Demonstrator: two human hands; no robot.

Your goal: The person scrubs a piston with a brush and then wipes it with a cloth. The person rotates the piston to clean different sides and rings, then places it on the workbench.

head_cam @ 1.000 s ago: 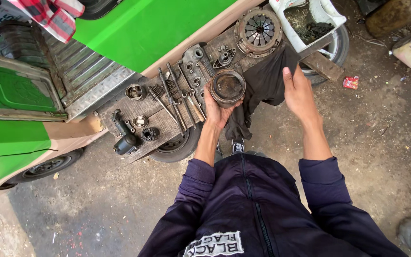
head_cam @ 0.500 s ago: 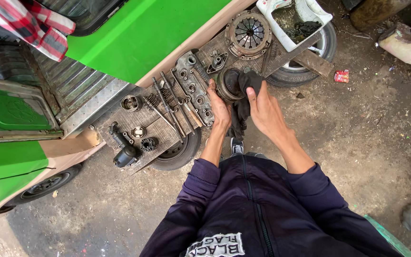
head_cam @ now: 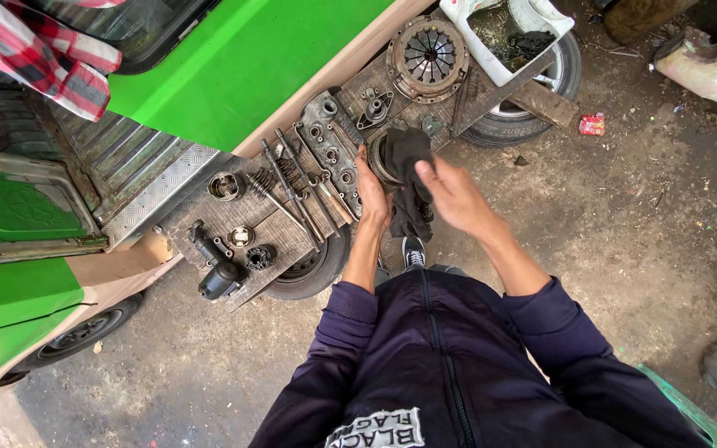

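Black rag (head_cam: 408,178). Grey-brown round metal part (head_cam: 379,158). Bright green vehicle body (head_cam: 251,58) with tan trim. Red-and-white plaid cloth (head_cam: 51,58). Dark navy jacket (head_cam: 458,365). White tub (head_cam: 504,37). Small red packet (head_cam: 592,124) on grey ground.

Daylight is even and diffuse, moderately bright, with soft shadows only beneath the tyre (head_cam: 309,270) and the parts on the counter (head_cam: 271,228). No strong glare shows; the green panel (head_cam: 242,66) reflects a mild sheen. Focus is sharp across the centre, with wide-angle stretching and slight softness toward the frame edges.
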